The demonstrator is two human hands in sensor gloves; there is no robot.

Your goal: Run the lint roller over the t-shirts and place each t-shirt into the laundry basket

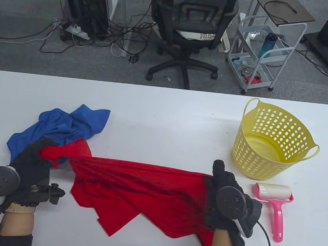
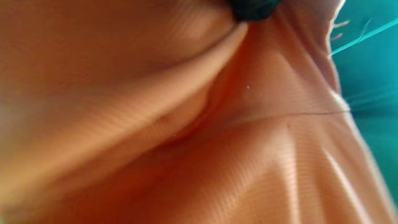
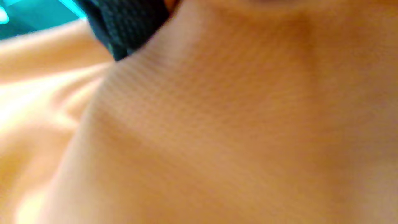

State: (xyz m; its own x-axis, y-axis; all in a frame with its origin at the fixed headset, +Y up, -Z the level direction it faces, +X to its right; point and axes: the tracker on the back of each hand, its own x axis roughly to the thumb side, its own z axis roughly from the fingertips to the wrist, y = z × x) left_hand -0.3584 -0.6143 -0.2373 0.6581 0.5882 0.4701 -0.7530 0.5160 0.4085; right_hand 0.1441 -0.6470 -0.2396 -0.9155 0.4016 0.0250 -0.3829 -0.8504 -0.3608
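A red t-shirt (image 1: 144,191), of fine ribbed knit, is held stretched across the lower middle of the frame, its long axis running left to right. One end is pinched by the left hand (image 1: 33,163), the other gripped by the right hand (image 1: 224,189). A crumpled blue t-shirt (image 1: 63,124) lies at the left. The perforated yellow plastic laundry basket (image 1: 271,141) stands upright at the right, and the pink lint roller (image 1: 274,206) lies below it, handle pointing down-frame. No writing on these things can be read.
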